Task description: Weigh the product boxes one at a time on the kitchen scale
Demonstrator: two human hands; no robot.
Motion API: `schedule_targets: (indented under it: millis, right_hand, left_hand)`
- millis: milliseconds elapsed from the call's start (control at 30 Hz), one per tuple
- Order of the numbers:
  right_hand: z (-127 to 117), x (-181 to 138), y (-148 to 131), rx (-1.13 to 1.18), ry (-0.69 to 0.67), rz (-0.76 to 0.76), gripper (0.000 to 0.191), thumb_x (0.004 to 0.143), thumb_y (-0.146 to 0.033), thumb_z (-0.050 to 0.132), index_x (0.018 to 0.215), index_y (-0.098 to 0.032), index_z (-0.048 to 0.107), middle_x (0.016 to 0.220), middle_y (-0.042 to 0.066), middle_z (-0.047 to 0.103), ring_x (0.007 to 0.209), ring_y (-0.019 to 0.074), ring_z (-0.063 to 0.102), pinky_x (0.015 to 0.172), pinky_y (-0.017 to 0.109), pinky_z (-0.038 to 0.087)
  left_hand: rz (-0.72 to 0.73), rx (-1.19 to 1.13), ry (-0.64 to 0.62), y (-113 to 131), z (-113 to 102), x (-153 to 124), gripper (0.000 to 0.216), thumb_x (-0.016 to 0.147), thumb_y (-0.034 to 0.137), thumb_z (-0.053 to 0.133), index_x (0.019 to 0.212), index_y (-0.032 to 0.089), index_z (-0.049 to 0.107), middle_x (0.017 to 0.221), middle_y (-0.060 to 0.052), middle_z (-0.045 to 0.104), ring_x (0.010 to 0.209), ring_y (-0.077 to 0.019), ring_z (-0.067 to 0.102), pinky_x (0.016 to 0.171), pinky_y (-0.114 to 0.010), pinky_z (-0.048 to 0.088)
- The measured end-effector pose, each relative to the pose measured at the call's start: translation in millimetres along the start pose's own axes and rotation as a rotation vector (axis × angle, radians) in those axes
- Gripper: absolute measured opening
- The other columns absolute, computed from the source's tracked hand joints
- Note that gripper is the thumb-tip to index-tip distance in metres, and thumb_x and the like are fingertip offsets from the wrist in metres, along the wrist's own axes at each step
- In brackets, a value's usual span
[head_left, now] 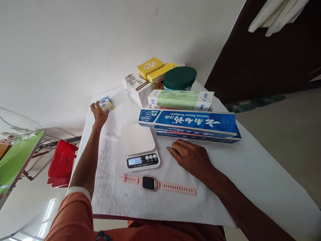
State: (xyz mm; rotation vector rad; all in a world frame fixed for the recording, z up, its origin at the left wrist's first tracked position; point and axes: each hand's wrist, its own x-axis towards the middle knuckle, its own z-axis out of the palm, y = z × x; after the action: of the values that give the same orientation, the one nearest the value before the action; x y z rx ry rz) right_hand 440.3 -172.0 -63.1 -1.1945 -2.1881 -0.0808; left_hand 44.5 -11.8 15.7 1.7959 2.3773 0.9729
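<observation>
"What is the left hand [99,114] touching?"
"A small box [106,103], between fingers and thumb; how firmly, I can't tell."
"And the right hand [189,153]?"
"Loosely curled. Just beyond its knuckles lies a blue toothpaste box [188,117]; to its left, a white scale [139,140], display lit."
"Anything nearer than that hand?"
"A pink watch [148,183], to its left. Past the toothpaste box, a green-lidded tub [180,77]."

A red plastic stool [61,162] stands beside a green-topped table [23,155] with thin cables [11,125] near its far edge, while a pale wall [100,43] rises behind and white cloth [278,15] hangs before a dark panel [250,67] at upper right.
</observation>
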Motion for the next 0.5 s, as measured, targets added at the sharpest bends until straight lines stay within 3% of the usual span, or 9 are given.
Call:
schedule_targets:
  millis: [133, 300, 400, 500]
  right_hand:
    - [-2, 0, -1, 0.016, -0.075, 0.042, 0.041, 0.105, -0.031, 0.050, 0.069, -0.017, 0.064, 0.065, 0.002, 0.065, 0.058, 0.0119, 0.054, 0.055, 0.027, 0.031]
    - [-3, 1, -2, 0.064, -0.112, 0.076, 0.040, 0.104, -0.029, 0.049, 0.072, -0.017, 0.068, 0.071, 0.005, 0.069, 0.063, 0.0146, 0.059, 0.058, 0.028, 0.032]
    - [-3, 2, -3, 0.053, -0.139, 0.091, 0.040, 0.105, -0.030, 0.046, 0.076, -0.017, 0.071, 0.075, 0.007, 0.071, 0.066, 0.0162, 0.061, 0.059, 0.029, 0.032]
    - [-5, 3, -5, 0.031, -0.186, 0.106, 0.041, 0.105, -0.032, 0.046, 0.077, -0.016, 0.071, 0.078, 0.008, 0.072, 0.067, 0.0167, 0.061, 0.059, 0.030, 0.030]
  left_hand:
    - [0.434, -0.126, 0.035, 73, -24, -43, 0.060, 0.095, 0.041, 0.065, 0.147, 0.021, 0.043, 0.148, -0.017, 0.044, 0.143, -0.0346, 0.040, 0.120, -0.055, 0.033]
    - [0.805, -0.122, -0.319, 172, -41, -114, 0.069, 0.088, 0.070, 0.064, 0.142, 0.027, 0.054, 0.141, -0.010, 0.053, 0.139, -0.0375, 0.044, 0.115, -0.056, 0.036]
    - [0.942, -0.021, -0.464, 200, -27, -136, 0.064, 0.092, 0.064, 0.062, 0.141, 0.024, 0.054, 0.135, -0.012, 0.058, 0.130, -0.0350, 0.051, 0.110, -0.053, 0.039]
    - [0.953, 0.059, -0.497, 208, -14, -138, 0.056, 0.094, 0.052, 0.065, 0.138, 0.019, 0.054, 0.128, -0.014, 0.061, 0.121, -0.0337, 0.055, 0.105, -0.051, 0.042]
